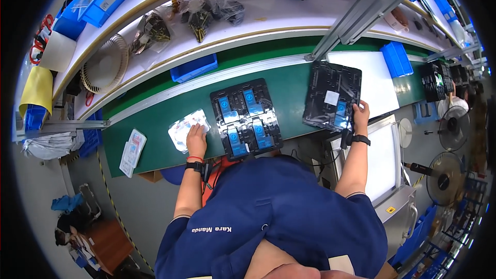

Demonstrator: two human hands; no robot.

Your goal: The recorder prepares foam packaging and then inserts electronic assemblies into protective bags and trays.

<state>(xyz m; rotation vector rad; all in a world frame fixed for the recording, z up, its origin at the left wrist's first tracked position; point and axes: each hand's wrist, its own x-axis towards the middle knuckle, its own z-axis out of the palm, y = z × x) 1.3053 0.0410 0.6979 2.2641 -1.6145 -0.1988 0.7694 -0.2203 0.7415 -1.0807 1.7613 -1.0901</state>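
Black tray point(330, 93) lies on green bench right of centre — right hand point(360, 113) pinches its near right edge; left hand point(196, 137) rests flat on small plastic packets point(187, 126), well apart leftward.

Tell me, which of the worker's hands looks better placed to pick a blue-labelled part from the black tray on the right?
Probably the right hand. It already rests on the near edge of the right black tray, beside its blue-labelled parts. The left hand lies far across on the clear bags, beyond the middle tray.

Right black tray point(330, 95) contents indistinct
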